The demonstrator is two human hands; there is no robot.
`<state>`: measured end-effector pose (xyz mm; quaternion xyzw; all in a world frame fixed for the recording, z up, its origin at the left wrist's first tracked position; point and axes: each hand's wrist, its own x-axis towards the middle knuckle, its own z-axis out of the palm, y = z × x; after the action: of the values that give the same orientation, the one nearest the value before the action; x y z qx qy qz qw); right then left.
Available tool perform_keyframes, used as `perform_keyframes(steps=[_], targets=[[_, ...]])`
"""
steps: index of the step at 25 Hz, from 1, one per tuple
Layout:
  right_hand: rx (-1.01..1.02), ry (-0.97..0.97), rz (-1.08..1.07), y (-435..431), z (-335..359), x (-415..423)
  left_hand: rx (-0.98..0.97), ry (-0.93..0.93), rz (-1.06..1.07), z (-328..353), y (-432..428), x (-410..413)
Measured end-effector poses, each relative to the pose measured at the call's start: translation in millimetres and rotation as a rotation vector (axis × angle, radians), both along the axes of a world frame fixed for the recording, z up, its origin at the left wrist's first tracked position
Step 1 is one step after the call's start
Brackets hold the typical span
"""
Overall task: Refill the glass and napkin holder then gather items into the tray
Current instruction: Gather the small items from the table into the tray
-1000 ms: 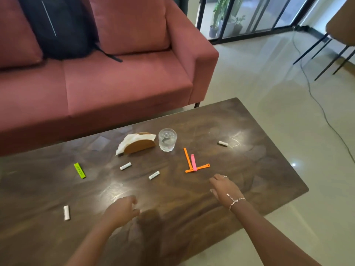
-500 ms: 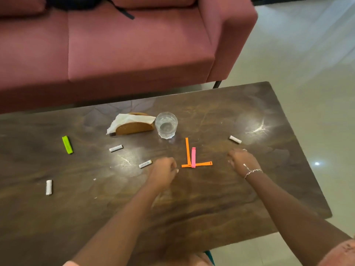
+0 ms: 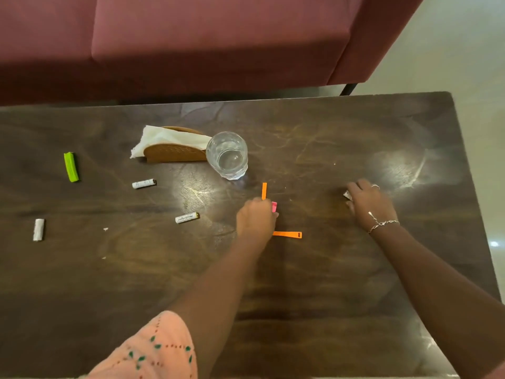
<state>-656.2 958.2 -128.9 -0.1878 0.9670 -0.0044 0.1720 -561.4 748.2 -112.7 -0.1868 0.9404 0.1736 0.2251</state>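
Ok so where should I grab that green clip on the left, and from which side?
Pinch the green clip across its narrow width at mid-length, coming from above. It lies flat on the table, long axis pointing away from you, with open space on both sides.

The left hand (image 3: 257, 217), which a second ago lay low on the table near the bottom centre of the frame, has reached up to the middle and now covers the crossing of the pink strip (image 3: 274, 206) and the two orange strips (image 3: 287, 234), fingers curled at the pink one. The right hand (image 3: 369, 203) has moved up and right onto the white roll (image 3: 347, 195) that lay apart from it before; only the roll's end shows at its fingers. The view has tipped downward, so the sofa's back, backpack and window have left the top of the frame.
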Motion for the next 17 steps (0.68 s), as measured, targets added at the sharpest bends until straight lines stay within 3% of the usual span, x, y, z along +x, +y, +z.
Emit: perform_keyframes(steps=[4,8,12,17], targets=[[-0.021,-0.005,0.022,0,-14,-5,-0.097,-0.062,0.005,-14,21,-15],[-0.097,0.086,0.056,0,-24,-5,-0.051,-0.086,0.059,-15,32,-20],[-0.180,0.111,0.057,5,-22,1,0.052,0.056,0.186,6,34,-7],[-0.464,0.194,-0.055,-11,22,22,0.240,0.258,0.362,52,16,31]])
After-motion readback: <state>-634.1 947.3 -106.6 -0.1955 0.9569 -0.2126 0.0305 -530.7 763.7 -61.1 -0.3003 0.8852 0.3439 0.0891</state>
